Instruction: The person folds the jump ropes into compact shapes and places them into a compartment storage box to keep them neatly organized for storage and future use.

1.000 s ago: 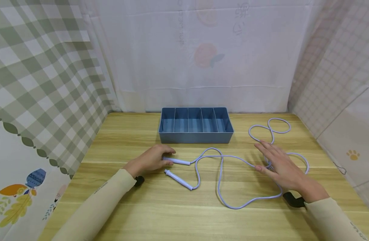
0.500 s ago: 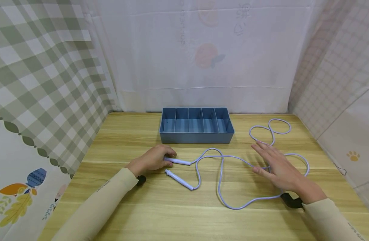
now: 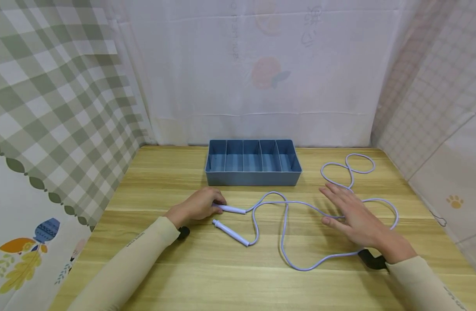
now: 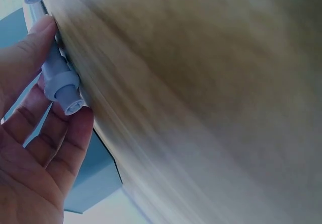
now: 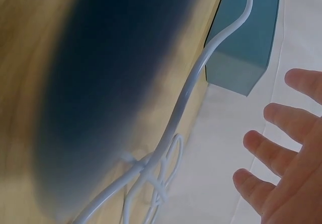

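A pale lavender jump rope lies spread over the wooden table, its cord [image 3: 300, 268] looping to the right. My left hand [image 3: 199, 205] pinches the end of its upper handle [image 3: 231, 210]. In the left wrist view, the thumb presses one side of that handle [image 4: 59, 75] while the fingers lie behind its stepped tip. The other handle [image 3: 231, 233] rests just below, slanting on the table. Over the cord on the right, my right hand [image 3: 356, 216] hovers with spread fingers, holding nothing. The right wrist view shows the cord [image 5: 183, 93] passing beside that hand's fingertips.
A blue-grey box [image 3: 253, 179] with several compartments stands behind the rope at the table's [image 3: 164, 276] back. White cloth [image 3: 191, 65] hangs behind it. A checked curtain [image 3: 66, 77] borders the left side and a printed cloth [image 3: 448, 172] the right.
My left fingers have drawn in on the upper handle's end. The right hand has drifted slightly left over the cord. The rope and box lie where they were.
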Available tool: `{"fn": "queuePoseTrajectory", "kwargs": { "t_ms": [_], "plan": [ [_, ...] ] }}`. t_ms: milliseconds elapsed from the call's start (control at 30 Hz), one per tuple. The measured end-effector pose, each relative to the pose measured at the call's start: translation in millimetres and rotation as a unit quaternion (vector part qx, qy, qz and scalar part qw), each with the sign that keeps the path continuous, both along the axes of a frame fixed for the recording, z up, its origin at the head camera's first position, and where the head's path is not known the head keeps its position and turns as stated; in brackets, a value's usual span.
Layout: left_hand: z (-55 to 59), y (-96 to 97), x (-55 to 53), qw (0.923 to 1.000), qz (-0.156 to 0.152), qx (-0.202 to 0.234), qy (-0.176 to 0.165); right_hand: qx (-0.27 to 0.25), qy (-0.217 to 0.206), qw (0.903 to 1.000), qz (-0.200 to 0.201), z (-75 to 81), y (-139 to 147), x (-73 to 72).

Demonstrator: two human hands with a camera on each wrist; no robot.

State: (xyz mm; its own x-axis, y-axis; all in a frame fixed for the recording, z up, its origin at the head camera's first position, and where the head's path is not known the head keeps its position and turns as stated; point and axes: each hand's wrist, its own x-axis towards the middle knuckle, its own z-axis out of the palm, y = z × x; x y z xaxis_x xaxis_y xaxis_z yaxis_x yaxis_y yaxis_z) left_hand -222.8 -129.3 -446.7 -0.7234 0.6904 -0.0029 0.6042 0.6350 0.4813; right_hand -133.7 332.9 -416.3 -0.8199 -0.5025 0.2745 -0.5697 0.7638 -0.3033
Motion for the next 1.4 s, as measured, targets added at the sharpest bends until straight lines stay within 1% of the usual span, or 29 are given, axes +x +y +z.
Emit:
{"fn": "queuePoseTrajectory", "kwargs": {
  "t_ms": [267,467,600,700,867,1200,1400],
  "plan": [
    [1.3,2.0,2.2,1.0000,-0.002,0.008,0.002,-0.004,0.002,0.9999,0.010,2.1,-8,0.5],
    [1.4,3.0,2.7,0.9995,-0.009,0.028,-0.012,-0.004,0.012,0.9996,0.027,1.8,-19,1.4],
    [2.2,2.7,3.4,0.9990,-0.014,0.039,-0.014,0.000,0.015,0.9994,0.033,0.1,-26,2.4],
    [3.7,2.7,4.0,0.9989,-0.013,0.043,-0.013,0.005,0.010,0.9994,0.032,-1.3,-29,3.1],
    [5.2,2.8,4.6,0.9990,-0.011,0.043,-0.011,0.002,0.016,0.9992,0.038,-3.6,-35,2.7],
    [2.4,2.3,3.5,0.9984,-0.013,0.050,-0.021,-0.007,0.022,0.9984,0.051,-4.7,-47,4.3],
    [2.4,2.3,3.9,0.9981,-0.012,0.055,-0.024,0.000,0.031,0.9981,0.054,-3.3,-54,5.5]
  ]
}}
